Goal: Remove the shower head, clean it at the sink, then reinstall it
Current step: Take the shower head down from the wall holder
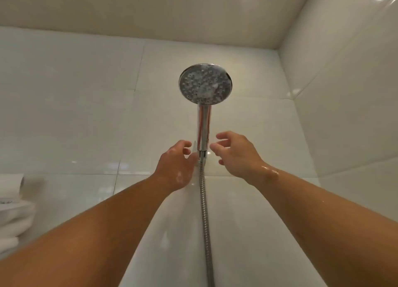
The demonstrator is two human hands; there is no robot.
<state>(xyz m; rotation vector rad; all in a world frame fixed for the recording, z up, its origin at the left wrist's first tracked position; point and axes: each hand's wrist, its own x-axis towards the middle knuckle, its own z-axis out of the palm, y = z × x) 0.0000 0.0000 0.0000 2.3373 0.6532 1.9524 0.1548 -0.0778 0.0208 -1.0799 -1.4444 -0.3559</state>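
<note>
The chrome shower head (205,84) stands upright in its wall bracket (202,154), its round face turned toward me with foam or water on the nozzles. Its chrome handle (203,127) runs down into the bracket, and a ribbed metal hose (204,211) hangs from the bottom. My left hand (175,164) is just left of the bracket, fingers apart, holding nothing. My right hand (234,153) is just right of the handle's lower end, fingers curled and apart, also empty. Both hands and wrists look wet.
White glossy wall tiles (86,114) surround the shower head, with a side wall (344,92) close on the right and the ceiling (150,11) above. Folded white towels (13,211) sit at the left edge.
</note>
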